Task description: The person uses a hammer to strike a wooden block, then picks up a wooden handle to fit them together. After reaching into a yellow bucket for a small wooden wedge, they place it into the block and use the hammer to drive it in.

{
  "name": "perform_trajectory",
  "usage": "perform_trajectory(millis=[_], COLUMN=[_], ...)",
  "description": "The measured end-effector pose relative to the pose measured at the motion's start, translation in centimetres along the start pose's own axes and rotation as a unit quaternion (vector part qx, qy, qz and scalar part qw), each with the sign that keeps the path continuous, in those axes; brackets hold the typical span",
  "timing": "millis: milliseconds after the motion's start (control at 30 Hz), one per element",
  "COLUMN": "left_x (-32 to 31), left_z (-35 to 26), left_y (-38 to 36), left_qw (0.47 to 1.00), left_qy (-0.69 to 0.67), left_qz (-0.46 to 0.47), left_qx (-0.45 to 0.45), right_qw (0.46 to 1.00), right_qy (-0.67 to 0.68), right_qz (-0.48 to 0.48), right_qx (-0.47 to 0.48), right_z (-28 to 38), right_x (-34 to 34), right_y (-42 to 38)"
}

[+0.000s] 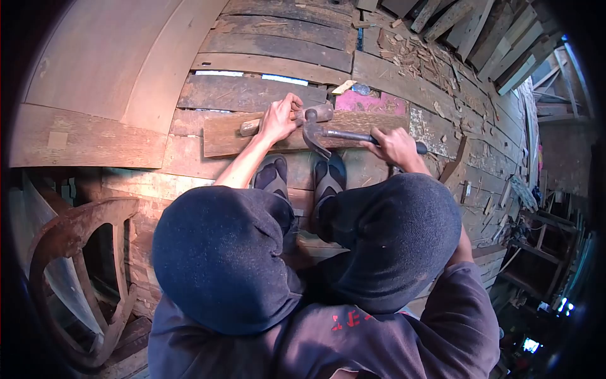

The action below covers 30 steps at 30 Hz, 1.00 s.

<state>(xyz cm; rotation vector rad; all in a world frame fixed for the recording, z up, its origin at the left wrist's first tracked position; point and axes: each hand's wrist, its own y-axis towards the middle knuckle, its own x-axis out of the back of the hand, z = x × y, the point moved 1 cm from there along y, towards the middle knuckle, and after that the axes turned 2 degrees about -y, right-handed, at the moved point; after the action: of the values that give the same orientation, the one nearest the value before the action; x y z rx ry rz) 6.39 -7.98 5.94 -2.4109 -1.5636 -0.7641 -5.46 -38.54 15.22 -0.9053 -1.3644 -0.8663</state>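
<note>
My right hand (399, 150) is wrapped round the dark handle of a claw hammer (353, 135). The hammer's metal head lies just right of my left hand (281, 120), over a short rounded piece of wood (322, 112). My left hand rests across that wood with thumb and fingers drawn together; whatever is pinched between them is too small or hidden to make out. Beneath both is a flat brown board (218, 140), lying crosswise on the floor in front of my feet.
A pink sheet (372, 103) and a small clear object (361, 89) lie beyond the board. Wood chips (416, 60) litter the plank floor, with stacked timber (492, 38) at far right. A large wooden panel (107, 57) stands left, above a curved wooden frame (82, 234).
</note>
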Motion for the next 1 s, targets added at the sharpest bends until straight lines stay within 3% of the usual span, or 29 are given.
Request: perform_trajectory(millis=[100, 267, 367, 400, 500, 633, 767, 1000], left_x=[-0.3, 0.3, 0.4, 0.4, 0.4, 0.3, 0.4, 0.6], left_z=[1.1, 1.8, 2.0, 2.2, 3.1, 4.1, 3.8, 2.3], left_y=[0.3, 2.0, 2.3, 2.7, 3.9, 4.3, 4.2, 3.6], left_qw=[1.000, 0.998, 0.996, 0.996, 0.995, 0.992, 0.994, 0.993], left_qy=[-0.009, 0.001, 0.008, 0.011, 0.023, 0.007, 0.028, 0.023], left_qz=[0.003, 0.060, 0.086, 0.087, 0.094, 0.109, 0.099, 0.094], left_qx=[-0.020, -0.019, 0.012, 0.010, 0.029, 0.058, 0.044, 0.072], right_qw=[0.990, 0.889, 0.855, 0.811, 0.880, 0.925, 0.932, 0.927], right_qy=[0.045, 0.365, 0.441, 0.510, 0.381, 0.297, 0.290, 0.291], right_qz=[0.026, -0.016, -0.038, -0.061, -0.114, -0.095, -0.067, -0.105], right_qx=[-0.127, -0.275, -0.272, -0.279, -0.258, -0.217, -0.209, -0.212], right_z=[2.6, 5.8, 7.4, 8.0, 8.2, 8.5, 9.3, 10.3], right_x=[0.3, -3.1, -4.6, -4.4, -4.1, -4.3, -5.4, -5.1], right_y=[-2.3, -3.9, -3.2, -2.4, -0.8, 0.3, 0.6, 1.3])
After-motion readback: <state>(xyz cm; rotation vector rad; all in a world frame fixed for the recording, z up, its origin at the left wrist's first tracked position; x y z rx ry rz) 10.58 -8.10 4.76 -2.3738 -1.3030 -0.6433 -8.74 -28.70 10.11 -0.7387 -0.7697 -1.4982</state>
